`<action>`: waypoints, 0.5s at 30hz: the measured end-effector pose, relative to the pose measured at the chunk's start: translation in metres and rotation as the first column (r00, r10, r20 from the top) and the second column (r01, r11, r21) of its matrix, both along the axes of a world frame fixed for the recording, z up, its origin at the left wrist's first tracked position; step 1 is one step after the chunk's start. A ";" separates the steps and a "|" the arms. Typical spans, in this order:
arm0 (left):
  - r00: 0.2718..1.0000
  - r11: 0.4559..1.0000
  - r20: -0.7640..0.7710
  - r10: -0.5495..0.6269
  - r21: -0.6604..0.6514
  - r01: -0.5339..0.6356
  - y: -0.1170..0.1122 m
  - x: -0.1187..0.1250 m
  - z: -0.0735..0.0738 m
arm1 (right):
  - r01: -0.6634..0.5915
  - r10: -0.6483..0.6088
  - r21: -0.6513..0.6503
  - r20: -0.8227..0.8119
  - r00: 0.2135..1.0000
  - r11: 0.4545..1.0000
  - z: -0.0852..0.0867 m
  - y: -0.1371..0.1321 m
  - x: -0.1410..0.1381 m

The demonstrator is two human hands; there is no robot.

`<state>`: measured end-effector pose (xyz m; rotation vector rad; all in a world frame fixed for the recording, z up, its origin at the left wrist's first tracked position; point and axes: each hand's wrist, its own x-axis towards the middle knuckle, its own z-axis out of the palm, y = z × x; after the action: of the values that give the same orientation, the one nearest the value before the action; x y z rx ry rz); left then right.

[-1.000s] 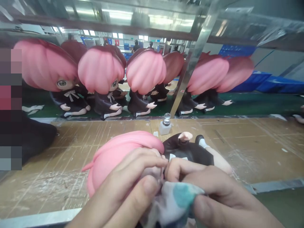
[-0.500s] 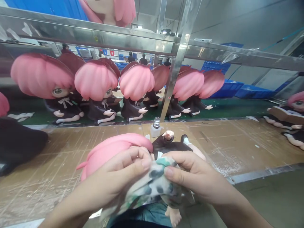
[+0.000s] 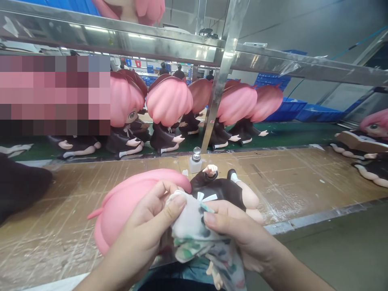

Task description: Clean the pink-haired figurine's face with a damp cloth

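Observation:
A white cloth (image 3: 189,220) with dark and green patches is stretched between my two hands. My left hand (image 3: 159,212) pinches its upper left corner between thumb and fingers. On the other side my right hand (image 3: 230,226) grips it, and a loose end hangs down below. Under the cloth a large figurine (image 3: 136,194) lies on its back on the bench, with pink hair to the left and a black dress (image 3: 221,186) to the right. Its face is hidden behind my hands and the cloth. A small pump bottle (image 3: 196,161) stands just behind it.
Several similar pink-haired figurines (image 3: 169,101) sit in a row on a green belt (image 3: 281,135) behind the bench. A metal upright (image 3: 216,93) and shelf rail cross in front of them. Reclining figurines (image 3: 363,141) lie at the right. Blue bins (image 3: 321,113) stand farther back.
My hands have turned the cloth so that a whiter portion faces up between them, with its end hanging at the right. The view has shifted slightly.

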<state>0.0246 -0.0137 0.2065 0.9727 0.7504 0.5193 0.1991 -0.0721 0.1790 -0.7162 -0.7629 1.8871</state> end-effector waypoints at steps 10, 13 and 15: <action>0.991 0.980 0.074 0.113 0.157 -0.123 -0.008 0.010 -0.006 | 0.040 -0.058 -0.126 -0.144 0.988 0.991 -0.026 -0.004 -0.020; 0.990 0.975 0.059 0.128 0.176 -0.137 -0.007 0.008 -0.007 | 0.033 -0.049 -0.111 -0.139 0.989 0.993 -0.027 -0.005 -0.020; 0.990 0.976 0.065 0.129 0.166 -0.138 -0.005 0.008 -0.009 | 0.032 -0.041 -0.079 -0.112 0.993 0.996 -0.025 -0.006 -0.021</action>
<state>0.0326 -0.0190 0.1980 1.0666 0.7348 0.7335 0.1782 -0.0786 0.1539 -0.6597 -0.6042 1.9150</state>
